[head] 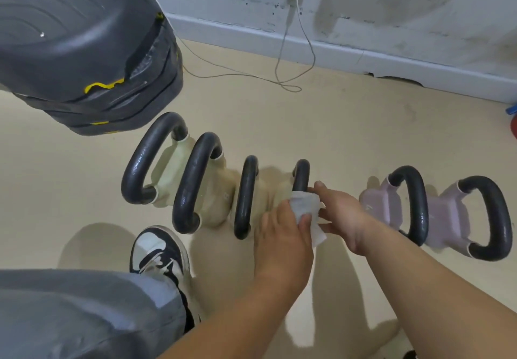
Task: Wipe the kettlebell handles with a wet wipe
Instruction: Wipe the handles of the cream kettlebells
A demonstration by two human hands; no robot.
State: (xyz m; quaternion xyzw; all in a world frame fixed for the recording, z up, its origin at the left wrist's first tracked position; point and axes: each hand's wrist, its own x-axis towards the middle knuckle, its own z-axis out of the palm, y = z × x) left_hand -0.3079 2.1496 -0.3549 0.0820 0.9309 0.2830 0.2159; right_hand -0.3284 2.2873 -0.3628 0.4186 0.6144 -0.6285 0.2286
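White wipe [305, 208] on handle [301, 175], held between hands [282, 237] [345, 216]

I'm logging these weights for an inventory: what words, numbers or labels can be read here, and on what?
No text reads for sure.
Beige kettlebell: faint mark on its side, too blurred to read.
Pink kettlebell: pale mark, perhaps a digit, too blurred to read.
Dark platform: yellow markings, not legible.
Wet wipe, in the left hand and right hand: no print shows.
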